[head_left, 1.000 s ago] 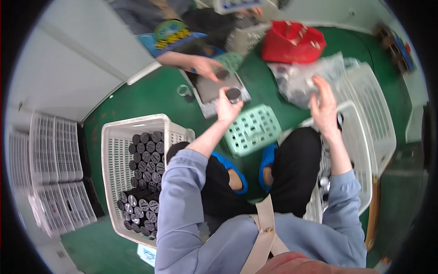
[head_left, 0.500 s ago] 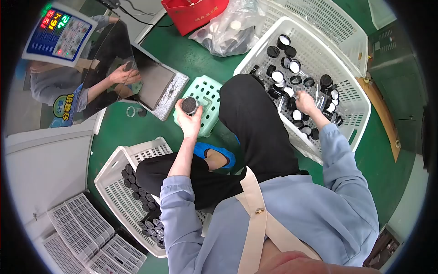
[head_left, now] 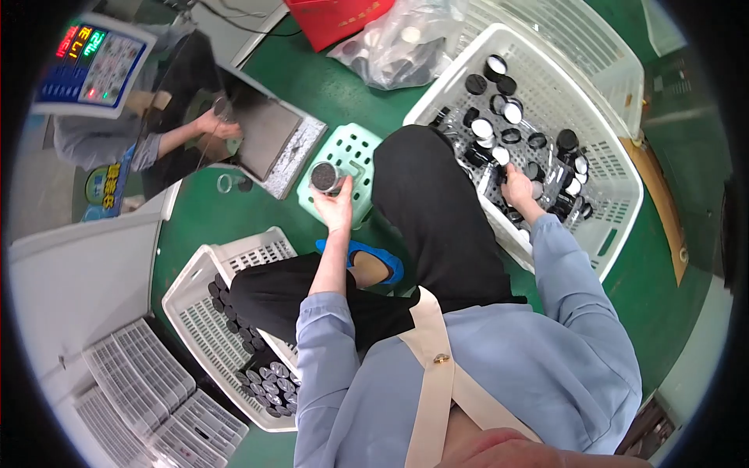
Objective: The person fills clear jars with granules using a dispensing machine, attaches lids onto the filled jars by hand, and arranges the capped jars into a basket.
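Jar (head_left: 324,178) in the left hand (head_left: 335,209), right hand (head_left: 519,189) down in the lid basket (head_left: 628,183)

So the jar's a clear one with a dark round top (lid or contents, can't tell), and it's up above the green plastic stool (head_left: 359,148), the one full of holes. Can't say if it's touching. Left fingers and thumb are wrapped round its side, closed about as far as the jar lets them.

Right hand's in among the black lids (head_left: 512,114), some showing white insides, with clear plastic bits mixed in. Those fingers look partly curled, but no way to tell if they've got hold of anything.

Pretty cramped in there tbh. A black-trousered knee (head_left: 413,171) sticks up between the two hands and hides a corner of the lid basket. The other leg cuts across a second basket (head_left: 181,312) holding rows of dark-topped jars (head_left: 269,382). Past the stool there's a grey tray (head_left: 269,136), a small clear cup (head_left: 225,183) on the floor near it, and a panel (head_left: 94,66) with lit numbers. A see-through bag (head_left: 398,47) sits beside a red bag (head_left: 335,19).
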The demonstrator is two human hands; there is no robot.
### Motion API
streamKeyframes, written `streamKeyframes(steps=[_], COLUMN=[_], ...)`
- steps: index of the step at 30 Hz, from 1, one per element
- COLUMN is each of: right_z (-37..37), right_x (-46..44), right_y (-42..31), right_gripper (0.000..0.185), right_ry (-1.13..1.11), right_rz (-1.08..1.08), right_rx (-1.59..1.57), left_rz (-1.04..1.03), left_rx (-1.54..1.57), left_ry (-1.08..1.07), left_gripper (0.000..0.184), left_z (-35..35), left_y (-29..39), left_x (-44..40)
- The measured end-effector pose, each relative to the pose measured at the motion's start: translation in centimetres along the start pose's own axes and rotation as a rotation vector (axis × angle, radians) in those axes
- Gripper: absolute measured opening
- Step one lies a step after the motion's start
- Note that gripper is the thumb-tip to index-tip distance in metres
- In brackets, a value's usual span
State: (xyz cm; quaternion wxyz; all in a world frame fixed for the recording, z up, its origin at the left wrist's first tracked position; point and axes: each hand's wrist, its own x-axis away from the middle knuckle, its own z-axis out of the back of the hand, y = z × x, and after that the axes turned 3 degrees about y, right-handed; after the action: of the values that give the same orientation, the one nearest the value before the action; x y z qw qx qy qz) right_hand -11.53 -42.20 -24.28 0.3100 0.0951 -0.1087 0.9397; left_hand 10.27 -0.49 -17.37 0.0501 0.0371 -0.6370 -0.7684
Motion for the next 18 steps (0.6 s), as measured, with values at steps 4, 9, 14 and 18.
streamKeyframes(steps=[4,9,14,18], right_z=[0.1,-0.7,2.9,7.7], right_x=[0.0,0.0,-0.4,-3.5], right_y=[-0.2,0.2,2.1,4.7], right_gripper=[0.047,0.037,0.031,0.031], right_ry=[-0.027,0.034,0.100,0.321], right_rz=[0.161,0.125,0.025,0.021], right_rx=[0.122,0.289,-0.160,-0.736], left_rz=[-0.127,-0.066,-0.147,-0.207], left_rx=[0.045,-0.044,-0.024,-0.051], left_ry=[0.091,0.178,0.207,0.172], left_gripper=[0.048,0.057,0.061,0.061], left_z=[-0.2,0.2,1.4,2.5], left_y=[1.1,4.8,7.4,9.6], left_x=[1.5,4.1,7.3,9.4])
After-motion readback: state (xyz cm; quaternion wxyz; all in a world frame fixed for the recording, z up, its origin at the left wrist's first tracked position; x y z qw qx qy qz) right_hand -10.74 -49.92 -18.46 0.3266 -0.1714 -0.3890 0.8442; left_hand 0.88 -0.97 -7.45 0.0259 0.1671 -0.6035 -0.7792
